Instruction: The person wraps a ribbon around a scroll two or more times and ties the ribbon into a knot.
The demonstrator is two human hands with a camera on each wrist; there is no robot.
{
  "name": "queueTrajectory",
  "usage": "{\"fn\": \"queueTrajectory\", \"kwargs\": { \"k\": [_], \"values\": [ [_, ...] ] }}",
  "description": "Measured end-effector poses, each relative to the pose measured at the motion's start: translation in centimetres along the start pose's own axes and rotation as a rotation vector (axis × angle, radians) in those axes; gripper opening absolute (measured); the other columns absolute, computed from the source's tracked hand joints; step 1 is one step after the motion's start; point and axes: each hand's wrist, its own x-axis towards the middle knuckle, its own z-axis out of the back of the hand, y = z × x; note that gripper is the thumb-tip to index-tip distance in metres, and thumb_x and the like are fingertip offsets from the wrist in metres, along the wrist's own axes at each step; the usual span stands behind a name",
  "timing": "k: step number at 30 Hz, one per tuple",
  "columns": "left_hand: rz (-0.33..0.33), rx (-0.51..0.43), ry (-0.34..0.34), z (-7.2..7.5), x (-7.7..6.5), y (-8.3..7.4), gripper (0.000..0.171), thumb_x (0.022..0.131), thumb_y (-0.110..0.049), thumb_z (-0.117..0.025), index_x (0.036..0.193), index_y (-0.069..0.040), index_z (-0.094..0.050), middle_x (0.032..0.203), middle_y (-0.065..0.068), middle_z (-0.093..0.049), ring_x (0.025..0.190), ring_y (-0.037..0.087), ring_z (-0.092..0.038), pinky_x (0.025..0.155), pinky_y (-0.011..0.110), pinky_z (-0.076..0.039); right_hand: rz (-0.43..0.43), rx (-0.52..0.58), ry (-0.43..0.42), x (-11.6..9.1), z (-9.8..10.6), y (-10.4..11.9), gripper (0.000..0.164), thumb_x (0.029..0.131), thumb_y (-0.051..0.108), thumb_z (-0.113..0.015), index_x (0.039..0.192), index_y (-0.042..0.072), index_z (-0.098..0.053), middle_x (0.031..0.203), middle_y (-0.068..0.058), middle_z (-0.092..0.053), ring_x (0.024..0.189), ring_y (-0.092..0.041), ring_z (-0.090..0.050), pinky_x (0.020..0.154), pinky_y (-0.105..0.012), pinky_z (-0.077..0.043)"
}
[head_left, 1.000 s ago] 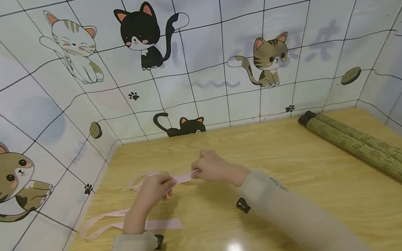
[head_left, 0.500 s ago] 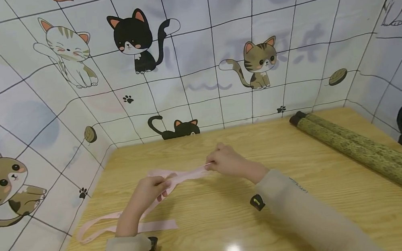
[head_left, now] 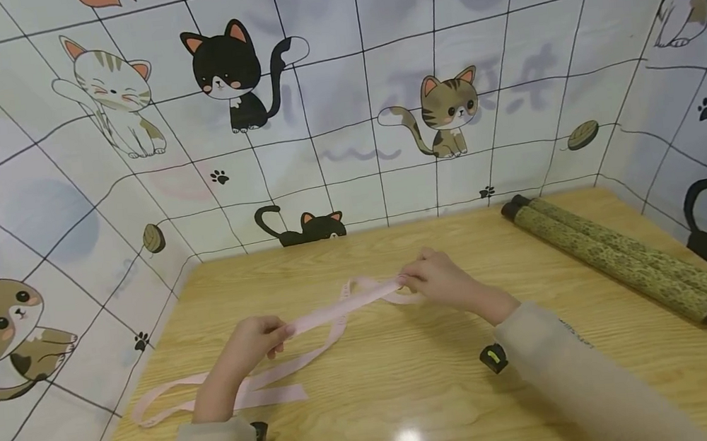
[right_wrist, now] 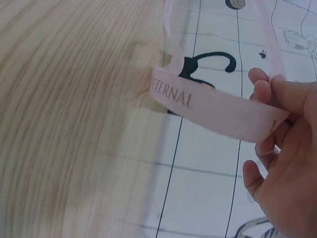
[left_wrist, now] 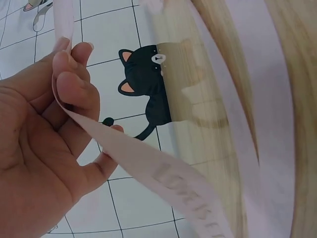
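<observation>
A pink ribbon (head_left: 345,306) with printed lettering stretches between both hands above the table. My left hand (head_left: 247,348) pinches it between thumb and fingers. The left wrist view has the ribbon (left_wrist: 133,156) running down from the fingertips of the left hand (left_wrist: 44,134), past two more strands at right. Up and to the right, my right hand (head_left: 442,279) pinches the other end of the taut stretch. A loop of ribbon (right_wrist: 208,109), lettered "ETERNAL", hangs from the right hand (right_wrist: 292,148). The remaining ribbon curves behind the left wrist onto the tabletop, with a flat cut end to its right.
Two rolled, green-patterned tubes with black ends (head_left: 619,259) lie along the right side of the wooden table (head_left: 409,400). Wall sheeting (head_left: 343,108) printed with cartoon cats and a grid encloses the back and sides.
My right hand has moved right and slightly up, drawing the ribbon into a longer, straighter stretch. The left hand has shifted slightly left, keeping its pinch. A ribbon loop now trails behind the stretch.
</observation>
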Motion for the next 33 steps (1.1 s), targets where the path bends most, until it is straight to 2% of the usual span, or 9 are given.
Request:
{"fn": "queueTrajectory", "kwargs": {
  "k": [4,8,12,15,18,22,27,33],
  "values": [
    [-0.013,0.003,-0.007,0.1,-0.4,0.7,0.031,0.093,-0.029,-0.058,0.077,-0.003,-0.063,0.063,0.0,-0.053,0.057,0.016,-0.049,0.06,0.032,-0.042,-0.043,0.034,-0.007,-1.2,1.2,-1.3,0.018,0.095,0.021,-0.054,0.086,0.011,-0.067,0.065,0.005,-0.048,0.067,-0.015,-0.037,0.065,-0.03,-0.032],
    [-0.002,-0.003,-0.011,0.3,-0.7,1.3,0.031,0.093,-0.031,-0.058,0.08,-0.003,-0.064,0.066,0.001,-0.054,0.06,0.016,-0.049,0.059,0.032,-0.042,-0.086,0.06,-0.017,-2.4,2.6,-2.4,0.018,0.096,0.021,-0.052,0.083,0.013,-0.063,0.058,0.005,-0.047,0.064,-0.015,-0.038,0.069,-0.035,-0.032],
    [0.027,0.006,-0.021,0.7,-1.0,1.9,0.03,0.093,-0.031,-0.057,0.086,-0.004,-0.067,0.069,0.001,-0.055,0.061,0.016,-0.049,0.058,0.032,-0.042,-0.122,0.006,-0.053,-3.7,4.0,-3.5,0.019,0.096,0.024,-0.053,0.088,0.012,-0.065,0.058,0.007,-0.049,0.068,-0.016,-0.043,0.076,-0.042,-0.032],
    [0.053,0.042,-0.028,1.1,-1.2,2.2,0.029,0.093,-0.032,-0.057,0.088,-0.005,-0.067,0.072,0.001,-0.057,0.063,0.017,-0.049,0.058,0.032,-0.041,-0.152,-0.05,-0.084,-4.7,4.9,-4.5,0.024,0.096,0.025,-0.053,0.097,0.007,-0.068,0.064,0.005,-0.055,0.073,-0.018,-0.046,0.075,-0.043,-0.035],
    [0.072,0.078,-0.024,1.6,-1.5,2.5,0.029,0.093,-0.033,-0.056,0.093,-0.007,-0.068,0.075,0.001,-0.058,0.065,0.017,-0.05,0.058,0.032,-0.041,-0.192,-0.081,-0.111,-5.6,5.7,-5.4,0.029,0.097,0.026,-0.051,0.106,0.002,-0.067,0.081,-0.007,-0.065,0.085,-0.028,-0.051,0.08,-0.05,-0.035],
    [0.084,0.102,-0.031,2.3,-1.9,2.9,0.03,0.094,-0.035,-0.055,0.096,-0.008,-0.068,0.077,0.003,-0.06,0.066,0.017,-0.051,0.058,0.032,-0.043,-0.239,-0.127,-0.128,-6.9,6.9,-6.3,0.034,0.098,0.028,-0.049,0.111,0.002,-0.065,0.092,-0.012,-0.066,0.097,-0.036,-0.049,0.086,-0.06,-0.027],
    [0.098,0.13,-0.041,3.1,-2.4,3.5,0.035,0.093,-0.039,-0.054,0.092,-0.006,-0.067,0.078,0.004,-0.06,0.066,0.017,-0.05,0.058,0.032,-0.042,-0.298,-0.139,-0.11,-8.5,8.1,-7.4,0.042,0.099,0.034,-0.045,0.116,-0.001,-0.062,0.079,-0.005,-0.061,0.098,-0.035,-0.047,0.087,-0.063,-0.025],
    [0.106,0.148,-0.042,4.1,-3.1,4.5,0.036,0.094,-0.039,-0.053,0.091,-0.004,-0.065,0.077,0.005,-0.059,0.065,0.018,-0.051,0.057,0.032,-0.042,-0.302,-0.159,-0.15,-10.8,9.1,-9.2,0.038,0.099,0.031,-0.045,0.103,0.0,-0.065,0.073,-0.004,-0.06,0.088,-0.034,-0.048,0.08,-0.057,-0.027]
  ]
}}
